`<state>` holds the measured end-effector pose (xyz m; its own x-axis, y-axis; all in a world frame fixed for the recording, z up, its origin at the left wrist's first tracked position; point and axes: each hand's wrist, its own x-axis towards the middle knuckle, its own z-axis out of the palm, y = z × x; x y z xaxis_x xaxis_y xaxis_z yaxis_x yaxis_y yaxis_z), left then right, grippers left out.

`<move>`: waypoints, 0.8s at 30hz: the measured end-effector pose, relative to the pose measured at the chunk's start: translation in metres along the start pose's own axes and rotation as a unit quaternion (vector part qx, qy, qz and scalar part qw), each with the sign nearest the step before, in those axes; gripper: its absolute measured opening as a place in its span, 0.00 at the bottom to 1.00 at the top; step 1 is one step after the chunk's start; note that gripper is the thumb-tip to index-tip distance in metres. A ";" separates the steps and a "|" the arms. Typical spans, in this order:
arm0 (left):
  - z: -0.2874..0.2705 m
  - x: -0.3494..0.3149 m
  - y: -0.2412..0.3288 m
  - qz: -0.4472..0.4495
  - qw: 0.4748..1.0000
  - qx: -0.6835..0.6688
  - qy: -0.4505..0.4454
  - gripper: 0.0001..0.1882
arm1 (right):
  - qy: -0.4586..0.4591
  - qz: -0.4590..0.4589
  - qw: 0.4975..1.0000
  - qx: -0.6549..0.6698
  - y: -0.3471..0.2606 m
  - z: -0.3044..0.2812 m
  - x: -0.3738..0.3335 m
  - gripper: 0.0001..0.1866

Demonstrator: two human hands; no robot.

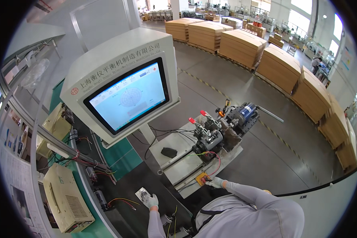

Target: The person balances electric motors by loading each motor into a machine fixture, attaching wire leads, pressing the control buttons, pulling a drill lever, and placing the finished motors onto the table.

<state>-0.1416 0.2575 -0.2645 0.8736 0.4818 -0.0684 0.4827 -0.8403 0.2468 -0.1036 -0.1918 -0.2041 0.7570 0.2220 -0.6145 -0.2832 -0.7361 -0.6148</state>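
My left hand [151,201], in a pale work glove, lies with fingers stretched out over a small white flat box [139,191]. Grey patches show at those fingertips; whether they are dirt or stuff from the box I cannot tell. My right hand [215,182], also gloved, reaches its fingers onto a yellow switch box [201,179] at the near edge of a machine bed [182,148]. Beyond it a dark cylindrical motor [211,141] sits in the machine beside red-handled toggle clamps [192,120]. A red wire [219,162] curves down from the motor toward the switch box.
A large monitor [129,97] stands over the bench at left. Loose motors [101,198] with wires and a beige cased unit [66,200] line the left side. A black block [169,152] lies on the bed. Stacked cardboard [279,67] stands across the floor.
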 end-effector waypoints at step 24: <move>-0.072 -0.026 0.376 0.211 0.903 -0.372 0.037 0.26 | 0.011 -0.039 0.999 0.024 0.093 -0.145 -0.012 0.35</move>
<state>0.0127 -0.0536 -0.1004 0.9506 0.1962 0.2404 -0.0901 -0.5669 0.8188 -0.0534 -0.3556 -0.1820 0.7901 0.2639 -0.5533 -0.2495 -0.6860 -0.6835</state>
